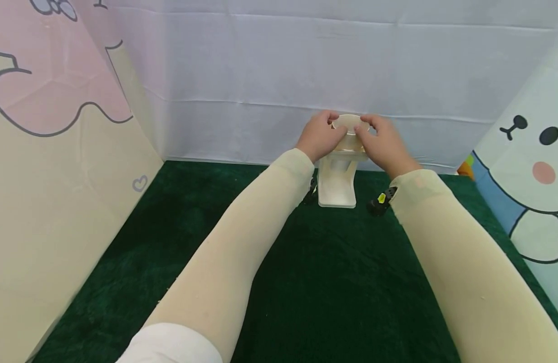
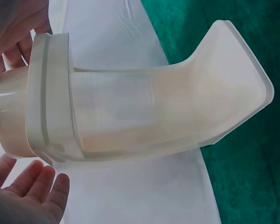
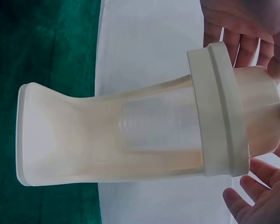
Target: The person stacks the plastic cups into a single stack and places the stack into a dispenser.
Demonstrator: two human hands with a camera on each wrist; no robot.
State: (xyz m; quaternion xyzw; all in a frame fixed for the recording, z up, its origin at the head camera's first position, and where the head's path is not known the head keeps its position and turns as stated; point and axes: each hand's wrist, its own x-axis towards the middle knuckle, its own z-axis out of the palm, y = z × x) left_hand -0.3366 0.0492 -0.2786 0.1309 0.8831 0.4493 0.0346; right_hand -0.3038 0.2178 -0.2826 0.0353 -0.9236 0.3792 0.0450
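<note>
A cream plastic stand (image 1: 336, 194) with a flat foot stands near the back wall, with a thick collar (image 2: 49, 98) around its top. A round cream cup (image 1: 350, 143) rises out of the collar, its rim facing up. A clear tube-like part (image 3: 161, 122) shows beneath the collar. My left hand (image 1: 319, 135) holds the cup's rim from the left, thumb at the front and index finger toward the back. My right hand (image 1: 384, 142) grips the opposite side of the rim in the same way. Both hands' other fingers hang spread beside the cup.
Dark green cloth (image 1: 315, 282) covers the table. A pale sheet (image 1: 261, 65) hangs behind, with printed cartoon panels (image 1: 47, 201) at the sides. Black wrist devices (image 1: 379, 205) sit under the cuffs. A small orange item (image 1: 465, 169) shows at the back right corner.
</note>
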